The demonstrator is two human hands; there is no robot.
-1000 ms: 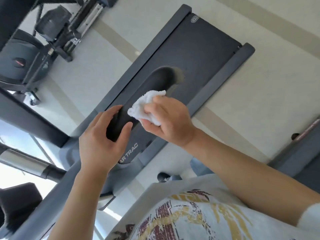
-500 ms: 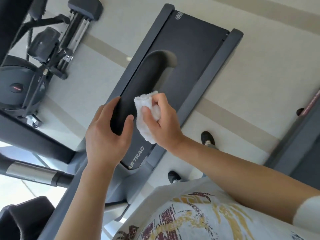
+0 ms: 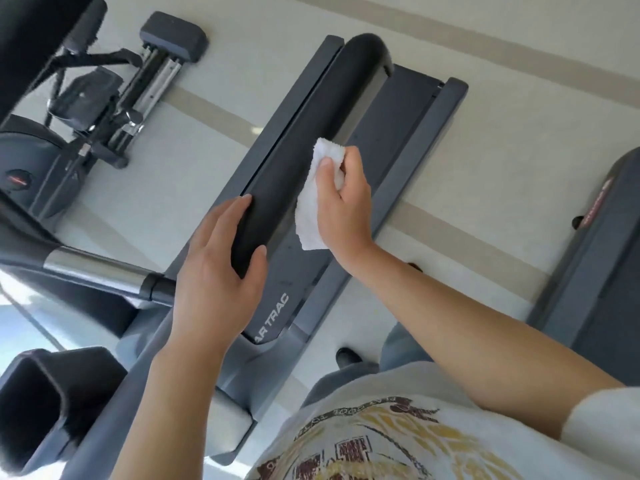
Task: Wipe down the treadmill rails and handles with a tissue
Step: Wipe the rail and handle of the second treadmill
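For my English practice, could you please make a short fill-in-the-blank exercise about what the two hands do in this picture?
1. The right hand holds a white ____.
2. The left hand grips the black padded ____ of the treadmill.
3. The letters printed on the treadmill deck are ____ in colour.

Missing words: tissue; handrail; white

The left hand [image 3: 211, 271] sits at centre frame, fingers and thumb curled round the black handrail [image 3: 304, 147], forearm running down to the lower left; the right hand [image 3: 343, 206], just right of centre, pinches a white tissue [image 3: 311, 209], its bare forearm stretching to the lower right
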